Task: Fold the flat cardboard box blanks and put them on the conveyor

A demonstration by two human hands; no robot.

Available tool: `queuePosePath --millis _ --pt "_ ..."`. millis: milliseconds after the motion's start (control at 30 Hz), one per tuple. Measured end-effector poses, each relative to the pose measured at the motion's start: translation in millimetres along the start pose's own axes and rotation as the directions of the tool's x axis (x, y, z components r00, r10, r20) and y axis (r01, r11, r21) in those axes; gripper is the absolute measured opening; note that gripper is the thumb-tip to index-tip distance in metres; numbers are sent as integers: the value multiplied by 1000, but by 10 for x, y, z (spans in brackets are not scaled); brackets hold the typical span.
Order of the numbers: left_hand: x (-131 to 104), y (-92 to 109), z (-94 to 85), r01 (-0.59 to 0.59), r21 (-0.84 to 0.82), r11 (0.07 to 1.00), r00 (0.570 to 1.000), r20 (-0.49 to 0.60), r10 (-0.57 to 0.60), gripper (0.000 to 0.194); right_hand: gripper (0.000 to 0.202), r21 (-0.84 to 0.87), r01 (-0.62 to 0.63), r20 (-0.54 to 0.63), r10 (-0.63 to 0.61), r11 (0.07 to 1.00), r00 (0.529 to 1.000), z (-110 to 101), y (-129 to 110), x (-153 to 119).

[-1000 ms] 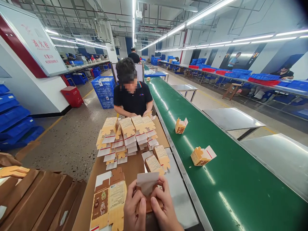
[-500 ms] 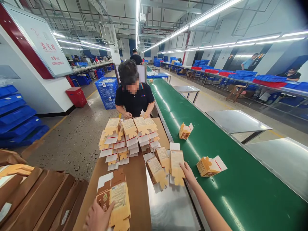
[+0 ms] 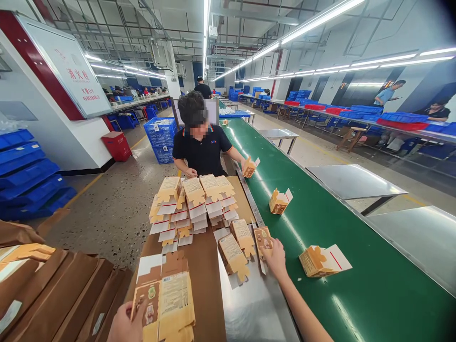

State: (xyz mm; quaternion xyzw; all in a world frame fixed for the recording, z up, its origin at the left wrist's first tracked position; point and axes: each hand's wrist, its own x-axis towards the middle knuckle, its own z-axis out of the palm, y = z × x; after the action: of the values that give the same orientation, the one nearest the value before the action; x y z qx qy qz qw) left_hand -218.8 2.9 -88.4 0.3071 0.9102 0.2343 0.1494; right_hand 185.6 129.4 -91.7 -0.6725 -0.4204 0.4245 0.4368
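Note:
My right hand (image 3: pixel 277 260) grips a small folded box (image 3: pixel 262 239), its brown printed side showing, at the edge between the metal table and the belt. Next to it lie two cream boxes (image 3: pixel 231 252) with flaps open. At the lower left, my left hand (image 3: pixel 126 324) is closed on the left edge of an unfolded carton (image 3: pixel 175 297), brown on one panel and cream on another; some fingers are hidden. Beyond, a stack of open-ended boxes (image 3: pixel 195 191) stands on brown cardboard (image 3: pixel 208 285).
A co-worker (image 3: pixel 203 147) across the stack has one hand at a box (image 3: pixel 250 167) over the green belt (image 3: pixel 320 304). Two more open boxes stand on the belt, one nearest (image 3: pixel 317 261). Large brown cartons (image 3: pixel 71 294) stand at left, blue crates (image 3: pixel 24 175) behind them.
My right hand's box has turned from its cream face to its brown side. My left hand has shifted left, with the carton's brown panel spread wider. The co-worker's arm has reached to the belt with a box.

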Motion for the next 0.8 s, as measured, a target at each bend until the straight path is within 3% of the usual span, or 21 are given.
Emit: queuePosePath --millis 67,133,200,233,300,333,367,433,467,500,667,800 --pt "-101 160 -97 -49 -101 994 995 80 58 51 68 84 51 130 -62 995 990 210 -170 -367" --pt "-300 403 -175 -72 -269 960 968 215 133 57 74 179 50 293 -102 983 951 426 -369 -752" --pt "-591 705 -242 22 -519 854 895 391 214 72 69 277 21 421 -141 961 896 588 -557 -1095" --pt "-758 860 -273 49 -574 817 891 394 224 82 65 335 4 447 -162 942 880 637 -630 -1237" --pt "-1095 1140 -328 -60 -640 766 900 296 319 91 61 446 -19 426 -194 895 884 674 -710 -1446" --pt "-1251 1252 -348 -75 -671 738 880 303 365 95 63 492 -18 406 -211 870 889 668 -717 -1514" --pt "-1392 1341 -359 -90 -725 683 831 323 453 98 67 524 -10 393 -232 851 890 652 -708 -1562" --pt "-1613 1455 -355 -125 -821 556 690 331 644 99 74 554 3 435 -293 833 851 597 -674 -1603" --pt "-1692 1486 -345 -146 -850 505 638 309 705 96 76 571 2 463 -324 821 825 562 -665 -1604" --pt "-1749 1505 -332 -173 -867 467 618 274 737 91 78 591 5 468 -348 807 812 522 -670 -1597" --pt "-1780 1542 -335 -264 -886 381 730 74 680 54 66 614 101 330 -371 783 868 332 -827 -1583" --pt "-1724 1556 -351 -263 -841 472 781 101 616 50 51 475 217 300 -389 853 871 344 -849 -1652"
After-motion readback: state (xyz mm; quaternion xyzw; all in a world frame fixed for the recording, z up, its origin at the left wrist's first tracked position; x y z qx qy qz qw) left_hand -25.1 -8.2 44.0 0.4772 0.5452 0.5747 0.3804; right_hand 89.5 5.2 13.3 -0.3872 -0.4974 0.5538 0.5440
